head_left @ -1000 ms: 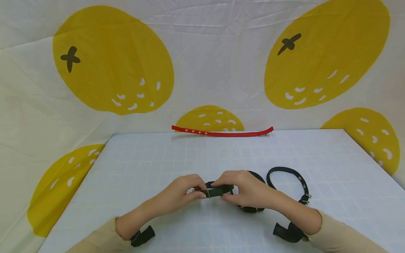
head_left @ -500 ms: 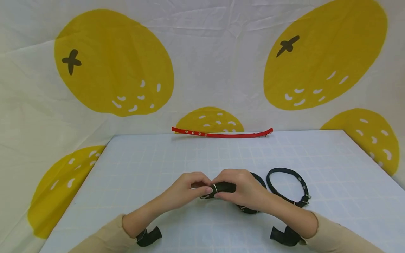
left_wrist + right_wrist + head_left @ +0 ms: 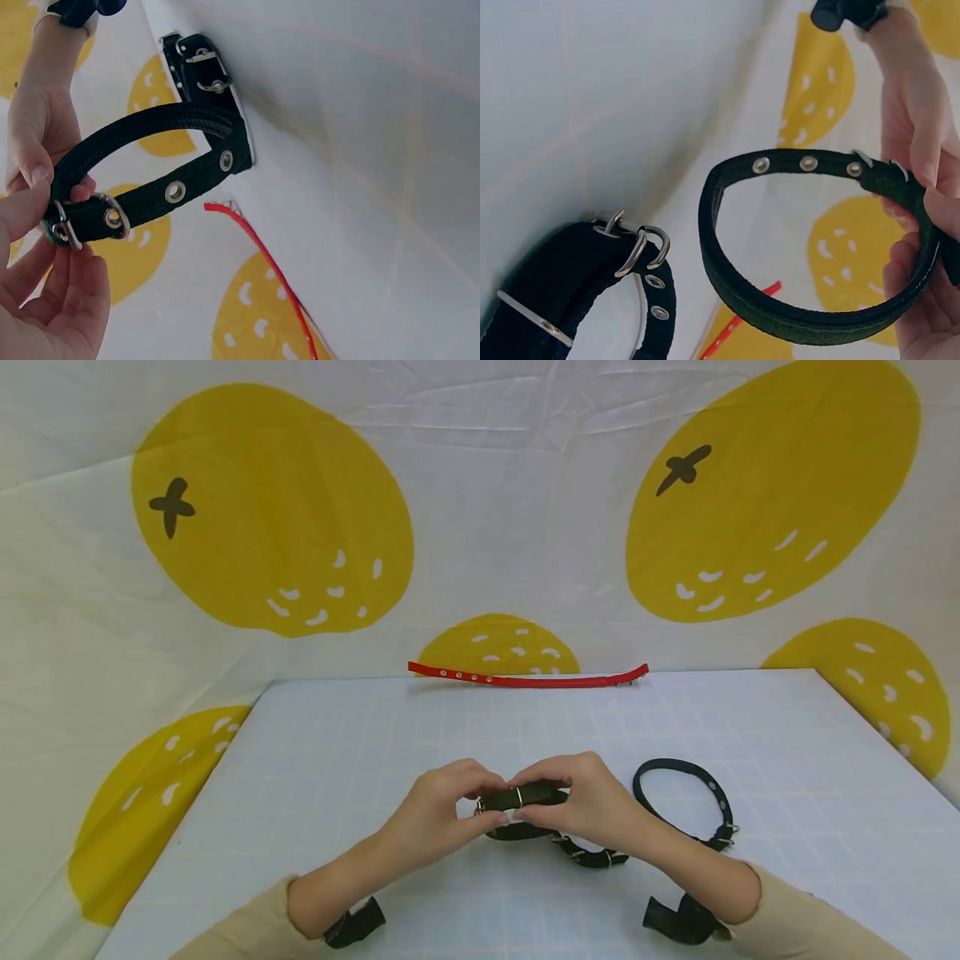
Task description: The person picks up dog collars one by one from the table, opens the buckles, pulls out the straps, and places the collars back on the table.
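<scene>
A dark green-black collar (image 3: 536, 794), buckled into a loop, hangs between both hands just above the table. My left hand (image 3: 442, 802) pinches it at the metal buckle end, thumb below and fingers above. With thumb and fingertips, my right hand (image 3: 588, 793) grips the strap close beside. In the left wrist view, eyelets and the buckle on the held collar (image 3: 172, 193) show plainly. Behind my right hand, a second black collar (image 3: 600, 858) lies on the table, partly hidden. To its right lies a third looped collar (image 3: 673, 763), its lower side partly covered by my forearm.
A red strap (image 3: 525, 681) with eyelets lies along the table's far edge. The white table (image 3: 315, 743) ends against a cloth backdrop (image 3: 517, 527) printed with yellow shapes. Black wrist mounts (image 3: 356, 922) show below both forearms.
Both hands have risen slightly and turned the held collar, so its loop now shows below the fingers. The fingers have shifted around the buckle end. The other collars and red strap stay put.
</scene>
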Demonstrator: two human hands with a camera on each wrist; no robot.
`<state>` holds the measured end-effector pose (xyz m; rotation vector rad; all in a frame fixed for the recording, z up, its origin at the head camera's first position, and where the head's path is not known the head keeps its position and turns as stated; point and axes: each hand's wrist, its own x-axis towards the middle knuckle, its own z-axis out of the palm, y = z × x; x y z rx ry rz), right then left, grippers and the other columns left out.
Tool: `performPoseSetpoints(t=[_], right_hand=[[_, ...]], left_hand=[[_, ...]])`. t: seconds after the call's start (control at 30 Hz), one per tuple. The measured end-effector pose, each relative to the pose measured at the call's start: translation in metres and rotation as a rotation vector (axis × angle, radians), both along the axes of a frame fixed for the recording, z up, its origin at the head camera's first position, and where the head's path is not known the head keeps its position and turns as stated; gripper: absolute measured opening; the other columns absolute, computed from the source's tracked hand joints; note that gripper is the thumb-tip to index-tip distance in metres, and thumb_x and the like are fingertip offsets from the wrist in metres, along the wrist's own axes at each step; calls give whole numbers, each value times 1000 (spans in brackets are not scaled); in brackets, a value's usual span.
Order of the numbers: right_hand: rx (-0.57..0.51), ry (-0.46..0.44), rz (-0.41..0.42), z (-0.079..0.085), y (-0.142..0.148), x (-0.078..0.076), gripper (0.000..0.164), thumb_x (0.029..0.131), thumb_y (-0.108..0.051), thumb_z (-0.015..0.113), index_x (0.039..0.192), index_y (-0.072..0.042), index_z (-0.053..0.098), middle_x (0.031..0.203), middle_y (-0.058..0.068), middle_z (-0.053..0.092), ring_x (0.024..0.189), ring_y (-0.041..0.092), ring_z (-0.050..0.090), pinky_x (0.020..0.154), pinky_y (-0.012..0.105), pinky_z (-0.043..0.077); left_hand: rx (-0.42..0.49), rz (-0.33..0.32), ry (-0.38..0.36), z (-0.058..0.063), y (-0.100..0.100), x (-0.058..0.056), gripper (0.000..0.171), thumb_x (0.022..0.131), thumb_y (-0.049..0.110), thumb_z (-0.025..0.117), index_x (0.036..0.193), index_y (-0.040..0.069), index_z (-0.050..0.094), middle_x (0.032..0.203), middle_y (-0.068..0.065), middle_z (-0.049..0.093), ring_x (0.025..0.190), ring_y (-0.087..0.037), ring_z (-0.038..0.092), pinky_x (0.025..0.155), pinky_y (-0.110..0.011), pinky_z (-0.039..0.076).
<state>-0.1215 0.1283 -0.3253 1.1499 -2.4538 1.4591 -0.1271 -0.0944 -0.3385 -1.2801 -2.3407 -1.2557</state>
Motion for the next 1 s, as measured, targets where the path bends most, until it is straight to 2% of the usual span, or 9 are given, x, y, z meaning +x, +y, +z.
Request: performPoseSetpoints(t=[0.27, 0.37, 0.47, 0.63, 0.77, 1.0], right_hand=[[-56, -87, -33, 0, -1, 1, 22, 79, -12, 75, 100, -9, 70, 93, -1, 69, 79, 14, 63, 71, 29, 55], [-92, -127, -71, 1, -2, 1, 22, 77, -12, 76, 98, -10, 70, 91, -1, 68, 78, 16, 63, 70, 30, 55], [-126, -203, -112, 2, -2, 1, 22, 77, -12, 77, 97, -10, 70, 90, 1, 68, 76, 18, 64, 68, 31, 55], [-185, -348, -145, 5, -3, 2, 24, 78, -11, 75, 100, -6, 69, 91, 8, 68, 77, 23, 65, 70, 32, 55], [-239, -438, -170, 6, -3, 2, 26, 78, -11, 76, 102, -4, 69, 93, 11, 68, 80, 24, 66, 71, 32, 54], [-308, -512, -213, 4, -5, 1, 28, 76, -8, 76, 102, -1, 68, 94, 10, 68, 82, 22, 66, 72, 33, 53]], left_hand=[[85, 27, 34, 3, 3, 4, 21, 78, 8, 74, 98, 10, 67, 90, 5, 63, 80, -7, 59, 70, -20, 52], [98, 44, 18, 5, 4, 5, 21, 78, 7, 74, 97, 10, 66, 91, 5, 62, 82, -8, 59, 72, -21, 53], [107, 69, -13, 7, 4, 5, 21, 78, 5, 73, 97, 10, 64, 91, 4, 62, 83, -8, 59, 72, -22, 53], [158, 85, -92, 8, 5, 4, 20, 80, 3, 71, 98, 8, 64, 93, 2, 63, 84, -11, 60, 72, -25, 54], [221, 84, -187, 8, 6, 5, 19, 82, 3, 69, 100, 7, 63, 94, 0, 63, 87, -13, 60, 72, -27, 55], [277, 128, -380, 10, 7, 6, 17, 86, 5, 65, 103, 7, 62, 98, -3, 62, 91, -16, 59, 75, -27, 54]])
